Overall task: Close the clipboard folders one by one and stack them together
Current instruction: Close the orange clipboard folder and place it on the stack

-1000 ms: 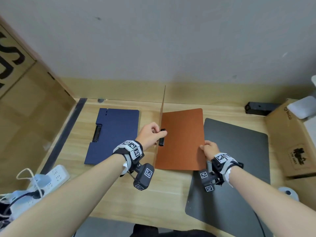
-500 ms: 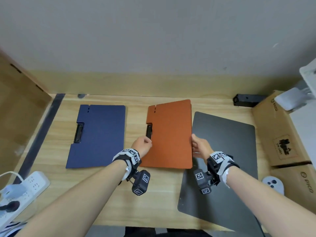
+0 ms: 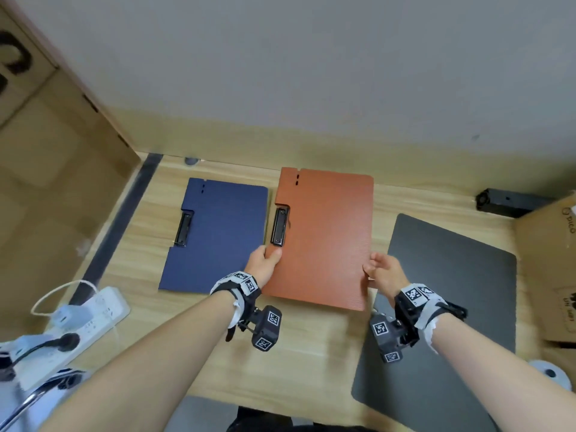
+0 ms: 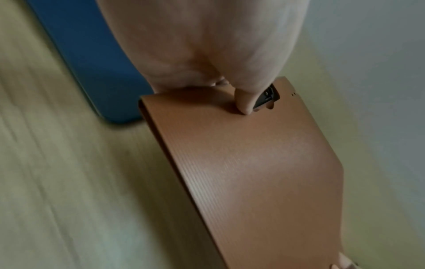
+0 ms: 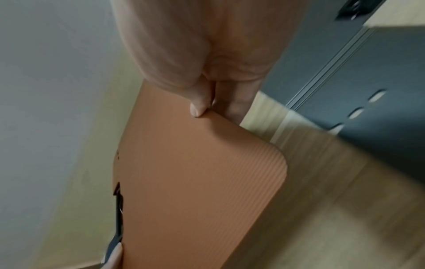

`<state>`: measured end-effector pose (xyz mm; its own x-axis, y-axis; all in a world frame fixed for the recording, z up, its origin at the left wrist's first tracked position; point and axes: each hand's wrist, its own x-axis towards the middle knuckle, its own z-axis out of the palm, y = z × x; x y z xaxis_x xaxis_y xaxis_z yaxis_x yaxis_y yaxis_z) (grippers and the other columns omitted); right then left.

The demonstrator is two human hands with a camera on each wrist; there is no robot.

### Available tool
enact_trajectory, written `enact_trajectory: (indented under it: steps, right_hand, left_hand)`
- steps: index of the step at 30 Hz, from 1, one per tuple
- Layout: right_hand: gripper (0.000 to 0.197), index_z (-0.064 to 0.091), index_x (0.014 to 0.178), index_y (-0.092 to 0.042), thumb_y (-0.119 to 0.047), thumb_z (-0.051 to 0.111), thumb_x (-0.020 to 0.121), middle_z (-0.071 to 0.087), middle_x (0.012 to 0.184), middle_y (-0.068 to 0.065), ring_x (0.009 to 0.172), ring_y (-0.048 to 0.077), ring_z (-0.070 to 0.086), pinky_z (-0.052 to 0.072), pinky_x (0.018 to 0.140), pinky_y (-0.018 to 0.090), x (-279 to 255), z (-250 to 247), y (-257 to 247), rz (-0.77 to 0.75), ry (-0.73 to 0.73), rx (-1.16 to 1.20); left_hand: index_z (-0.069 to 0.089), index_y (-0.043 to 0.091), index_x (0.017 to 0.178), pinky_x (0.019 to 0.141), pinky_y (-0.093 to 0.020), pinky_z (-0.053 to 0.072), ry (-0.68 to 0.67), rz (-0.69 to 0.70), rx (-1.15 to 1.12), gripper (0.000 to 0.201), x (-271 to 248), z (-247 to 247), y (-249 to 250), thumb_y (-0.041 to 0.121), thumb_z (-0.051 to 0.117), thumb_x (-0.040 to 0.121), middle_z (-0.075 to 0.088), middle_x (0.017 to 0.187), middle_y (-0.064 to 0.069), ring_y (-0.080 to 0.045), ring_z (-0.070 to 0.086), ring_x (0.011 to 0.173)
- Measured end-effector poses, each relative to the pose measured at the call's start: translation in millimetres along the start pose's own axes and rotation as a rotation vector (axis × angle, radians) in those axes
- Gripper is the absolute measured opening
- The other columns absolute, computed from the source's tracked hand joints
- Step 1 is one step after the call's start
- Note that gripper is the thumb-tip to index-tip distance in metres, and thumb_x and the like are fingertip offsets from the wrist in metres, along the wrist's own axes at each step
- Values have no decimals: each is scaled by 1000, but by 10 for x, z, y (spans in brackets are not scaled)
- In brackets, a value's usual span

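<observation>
Both folders are closed; the orange folder (image 3: 324, 238) is held just right of the blue folder (image 3: 218, 235) on the table (image 3: 311, 353). The left hand (image 3: 265, 260) pinches its clip edge, and the right hand (image 3: 385, 271) pinches its right edge. Carry it level over the blue one, square the corners, then let go.

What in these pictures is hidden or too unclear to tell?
- Left hand fingers: head view shows only the thumb on the orange folder; the rest go under its edge.
- Whether the orange folder is lifted off the desk: wrist views are motion-blurred.
- Inside both folders, blue one included: covers shut.
- Box print: cut off by the head view's right edge.
</observation>
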<state>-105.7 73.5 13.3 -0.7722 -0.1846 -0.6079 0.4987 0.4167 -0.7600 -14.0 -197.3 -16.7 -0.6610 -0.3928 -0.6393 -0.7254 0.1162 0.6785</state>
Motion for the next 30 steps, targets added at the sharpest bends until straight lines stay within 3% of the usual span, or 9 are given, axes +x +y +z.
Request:
enact_trajectory:
  steps: [4, 8, 11, 14, 16, 18, 22, 27, 30]
  right_hand:
    - [13, 57, 102, 1, 4, 49, 92, 63, 85, 10, 77, 24, 60, 51, 65, 33, 147, 558, -166, -50, -25, -47]
    - [11, 59, 92, -9, 1, 55, 90, 61, 82, 5, 79, 23, 60, 53, 71, 38, 310, 1222, -270, -75, -69, -114]
    - [15, 61, 101, -9, -1, 55, 90, 60, 87, 5, 84, 25, 60, 55, 68, 36, 391, 1662, -296, -76, -85, -130]
    - [19, 62, 102, -16, -3, 57, 90, 64, 87, -1, 82, 23, 62, 56, 68, 36, 458, 1967, -324, -52, -109, -162]
    - [28, 64, 112, -12, -4, 62, 85, 70, 96, 1, 90, 25, 67, 57, 81, 44, 506, 2105, -354, -20, -162, -188]
    - [39, 60, 121, -5, 0, 65, 83, 68, 105, 6, 101, 30, 66, 52, 95, 47, 509, 2210, -415, 13, -194, -174]
    - [57, 42, 136, 4, 4, 64, 83, 60, 122, 17, 102, 31, 62, 49, 98, 48, 510, 2318, -526, 126, -154, -50]
    - [66, 37, 141, 0, -1, 64, 82, 58, 127, 15, 99, 27, 62, 53, 92, 42, 509, 2125, -427, 211, -127, -7]
    - [56, 40, 137, 5, 3, 60, 84, 64, 101, 16, 81, 23, 60, 52, 75, 31, 479, 1943, -377, 233, -139, 38]
  left_hand:
    - [56, 11, 122, 99, -45, 48, 135, 60, 1, 44, 4, -545, -5, 41, 59, 90, 61, 122, -8, -27, 60, 113]
    - [53, 8, 124, 91, -29, 39, 259, 50, 86, 38, 72, -1113, -176, 30, 59, 94, 56, 122, -5, -24, 53, 118]
    - [54, 7, 124, 87, -29, 38, 306, 30, 177, 39, 107, -1462, -349, 30, 60, 94, 59, 123, -10, -28, 55, 116]
    - [58, 12, 122, 96, -35, 44, 341, -15, 326, 43, 218, -1732, -516, 39, 63, 89, 59, 124, -10, -29, 55, 115]
    - [60, 16, 119, 102, -43, 42, 386, -50, 448, 45, 309, -1852, -561, 44, 66, 84, 56, 126, -9, -29, 49, 120]
    - [53, 14, 125, 104, -45, 40, 370, -103, 464, 55, 388, -1893, -570, 38, 71, 80, 52, 131, -9, -31, 46, 124]
    - [39, 12, 142, 106, -47, 42, 234, -204, 495, 80, 495, -1811, -530, 33, 76, 74, 44, 144, -12, -33, 46, 131]
    - [38, 17, 142, 110, -46, 36, 258, -226, 592, 86, 512, -1560, -446, 35, 79, 69, 38, 146, -12, -33, 38, 135]
    - [29, 23, 148, 113, -47, 30, 249, -271, 571, 92, 491, -1408, -360, 32, 80, 71, 28, 151, -15, -35, 25, 141]
